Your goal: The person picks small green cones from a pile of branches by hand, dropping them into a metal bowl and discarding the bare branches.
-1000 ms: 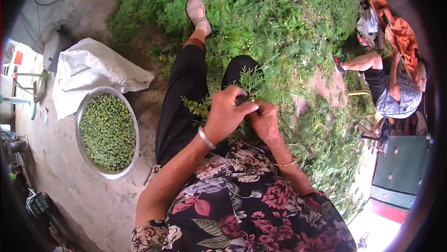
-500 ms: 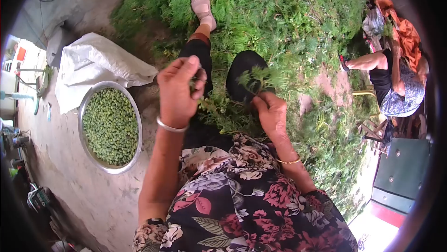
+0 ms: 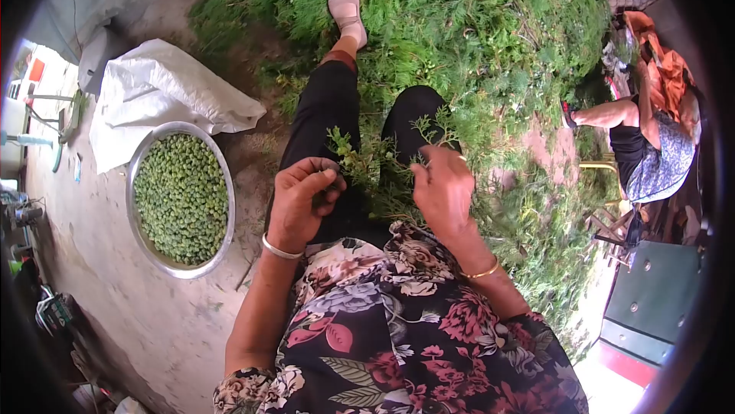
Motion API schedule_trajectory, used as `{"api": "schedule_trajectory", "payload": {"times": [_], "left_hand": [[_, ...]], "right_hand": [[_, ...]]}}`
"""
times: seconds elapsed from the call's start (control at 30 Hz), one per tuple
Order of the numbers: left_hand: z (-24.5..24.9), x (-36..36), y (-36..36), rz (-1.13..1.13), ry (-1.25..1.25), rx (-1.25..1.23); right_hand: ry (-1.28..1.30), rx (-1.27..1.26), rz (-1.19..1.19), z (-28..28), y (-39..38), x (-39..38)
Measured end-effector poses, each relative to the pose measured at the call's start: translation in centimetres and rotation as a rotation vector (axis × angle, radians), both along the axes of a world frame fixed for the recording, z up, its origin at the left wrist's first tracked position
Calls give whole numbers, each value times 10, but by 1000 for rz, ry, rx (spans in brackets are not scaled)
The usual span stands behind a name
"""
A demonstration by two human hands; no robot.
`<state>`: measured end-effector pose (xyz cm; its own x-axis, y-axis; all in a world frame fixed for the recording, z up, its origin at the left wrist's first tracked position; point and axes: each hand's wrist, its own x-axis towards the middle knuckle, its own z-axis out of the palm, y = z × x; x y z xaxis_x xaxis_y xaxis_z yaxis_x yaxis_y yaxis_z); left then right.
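My left hand (image 3: 302, 203) is closed over my lap, thumb pressed against the curled fingers; I cannot tell what sits in them. Just past its fingertips rises a leafy sprig (image 3: 344, 150) with yellowish-green tips. My right hand (image 3: 445, 192) is closed on a green evergreen sprig (image 3: 436, 129), whose flat, feathery leaves stick out beyond the fingers over my right knee. More thin green twigs (image 3: 390, 203) lie across my lap between the two hands. At my left stands a round metal basin (image 3: 136, 234) filled with small green cones or berries (image 3: 181, 198).
A big heap of evergreen branches (image 3: 475, 24) covers the ground ahead and to the right. A white woven sack (image 3: 164, 89) lies behind the basin on the concrete floor (image 3: 153, 322). At the right sits another person (image 3: 658, 150) with orange cloth (image 3: 658, 50) and greenery.
My left hand has come down toward my lap from a raised position. My right hand has turned over, knuckles up, and its sprig has shifted with it.
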<state>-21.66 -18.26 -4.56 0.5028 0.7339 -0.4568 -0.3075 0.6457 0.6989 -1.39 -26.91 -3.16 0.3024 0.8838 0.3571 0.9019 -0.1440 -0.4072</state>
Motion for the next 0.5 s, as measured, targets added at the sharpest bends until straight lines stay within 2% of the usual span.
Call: {"api": "schedule_trajectory", "payload": {"times": [0.03,0.1,0.23,0.3,0.37,0.4,0.43,0.5], "left_hand": [[-2,1,-1,-24,13,1],[-4,3,-2,-33,11,7],[-6,3,-3,-32,8,12],[-6,1,-3,-26,1,6],[-4,0,-5,-15,-10,9],[-2,-1,-5,-16,-11,8],[1,-3,-6,-63,0,60],[9,-1,-8,-129,6,111]], "right_hand": [[-1,-2,2,-1,7,0],[-142,-251,219,-8,23,1],[-444,-498,182,-29,35,-5],[-462,-496,191,-36,32,-3],[-306,-285,123,-41,27,5],[-128,-186,115,-38,25,9],[-130,-187,109,-34,23,11],[257,-157,42,-21,14,14]]}}
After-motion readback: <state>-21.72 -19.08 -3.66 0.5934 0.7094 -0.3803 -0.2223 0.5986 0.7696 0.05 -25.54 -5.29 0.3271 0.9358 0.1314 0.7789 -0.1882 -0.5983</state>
